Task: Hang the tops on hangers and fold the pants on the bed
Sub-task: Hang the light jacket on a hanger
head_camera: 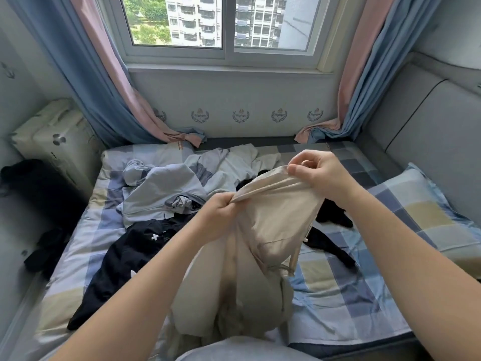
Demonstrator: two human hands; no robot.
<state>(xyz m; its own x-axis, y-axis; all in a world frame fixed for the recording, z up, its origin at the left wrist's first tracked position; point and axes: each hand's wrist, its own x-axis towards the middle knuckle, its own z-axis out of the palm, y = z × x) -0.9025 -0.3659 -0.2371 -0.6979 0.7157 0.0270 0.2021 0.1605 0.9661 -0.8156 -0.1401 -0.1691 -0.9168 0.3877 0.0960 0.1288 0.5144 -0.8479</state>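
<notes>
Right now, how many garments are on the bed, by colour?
Beige: 1, the beige pants, gripped by the left hand and the right hand
Light blue: 1, the light blue top
White: 1, the white garment
Black: 2, the black garment with a white cross and the black garment on the right
Total: 5; overlaps may hide more.

Beige pants [276,217] held up over middle of bed [338,295], top edge stretched between left hand [221,212] and right hand [317,173], rest hanging down in soft bunch, string [294,259] dangling on right side. Light blue top [156,188] crumpled, far left. Black piece with white cross [125,256] spread out, near left. White piece [234,162] crumpled, far middle. Other black piece [333,214] on right, partly behind pants
</notes>
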